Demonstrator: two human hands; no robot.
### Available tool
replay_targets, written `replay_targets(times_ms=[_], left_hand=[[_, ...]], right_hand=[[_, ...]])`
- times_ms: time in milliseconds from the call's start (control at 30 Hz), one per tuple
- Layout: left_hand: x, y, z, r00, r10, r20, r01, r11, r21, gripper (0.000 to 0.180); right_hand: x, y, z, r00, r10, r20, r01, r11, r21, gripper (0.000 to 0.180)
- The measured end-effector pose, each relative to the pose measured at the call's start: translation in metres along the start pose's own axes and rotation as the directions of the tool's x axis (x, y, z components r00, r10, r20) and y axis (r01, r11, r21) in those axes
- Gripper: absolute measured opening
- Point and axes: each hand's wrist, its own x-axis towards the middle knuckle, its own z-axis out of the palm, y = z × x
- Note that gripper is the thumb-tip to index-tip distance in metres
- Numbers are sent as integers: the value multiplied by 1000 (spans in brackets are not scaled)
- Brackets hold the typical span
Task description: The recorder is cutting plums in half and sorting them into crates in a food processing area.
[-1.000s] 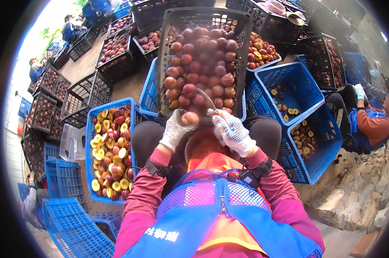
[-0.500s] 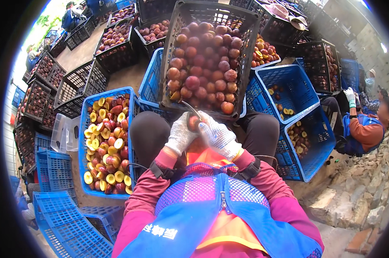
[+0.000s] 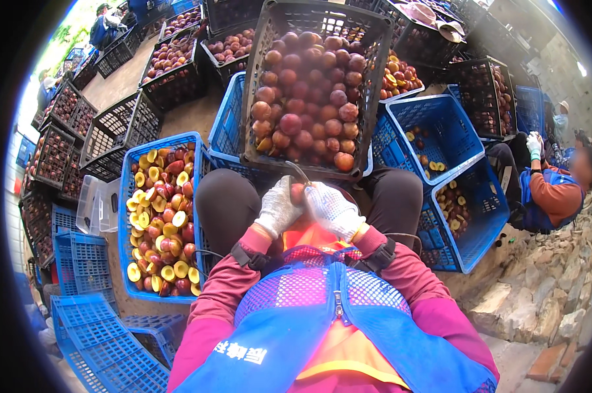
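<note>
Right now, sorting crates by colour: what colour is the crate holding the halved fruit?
Blue, seen in the head view: the crate.

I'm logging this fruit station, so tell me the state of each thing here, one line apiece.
Left hand: gloved, closed around a peach.
Right hand: gloved, gripping a curved knife.
Peach: held between both hands, blade against it.
Curved knife: tip pointing up and away.
Black crate: heaped with whole peaches.
Blue crate: nearly full of halved peaches.
Blue crate at right: mostly empty, few pieces.
</note>
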Motion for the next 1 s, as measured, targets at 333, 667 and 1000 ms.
replay_targets(times_ms=[333,667,1000], left_hand=[[6,-3,18,1000,18,14,-20,983,182,57],[-4,19,-18,958,156,241,151,443,-884,56],[-14,23,-32,963,18,268,235,429,-872,48]], right_hand=[[-2,28,21,991,14,132,6,988,-153,33],[2,-42,-55,825,478,303,-564,734,379,29],[-11,-4,-10,997,69,-23,-73,960,-272,27]])
